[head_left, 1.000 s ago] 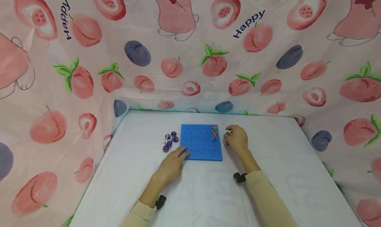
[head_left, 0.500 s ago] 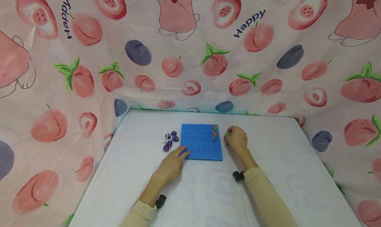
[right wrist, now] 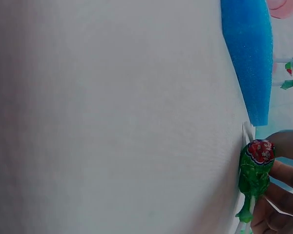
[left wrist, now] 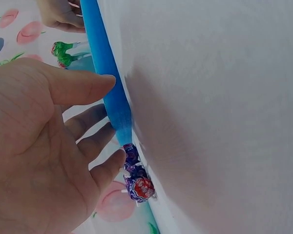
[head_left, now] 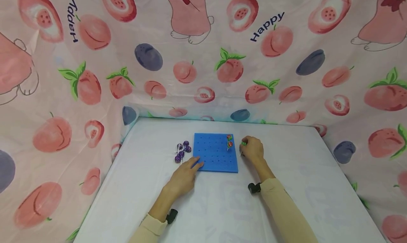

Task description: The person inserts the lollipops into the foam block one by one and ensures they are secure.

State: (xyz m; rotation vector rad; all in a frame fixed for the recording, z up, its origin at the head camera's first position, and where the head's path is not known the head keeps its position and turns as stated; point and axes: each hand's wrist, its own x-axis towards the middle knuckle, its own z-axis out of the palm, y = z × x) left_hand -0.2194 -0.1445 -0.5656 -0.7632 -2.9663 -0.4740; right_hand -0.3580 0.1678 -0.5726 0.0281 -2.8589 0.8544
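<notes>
Fingers spread, the left hand [head_left: 182, 177] rested on the blue board's [head_left: 213, 158] near left corner, purple lollipops [head_left: 181, 154] lying left of it. Right of the board, the right hand's [head_left: 253, 147] bent fingers touched a green lollipop [right wrist: 254, 168], whether pinching I couldn't tell, its lettering illegible; behind the board, cloth [head_left: 197, 59] read "Happy".

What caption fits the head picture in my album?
Left hand touching a blue board, right hand at a green lollipop beside it.

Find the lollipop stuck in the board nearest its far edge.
The back lollipop at the far right corner of the board; the other lollipop is in front.
</notes>
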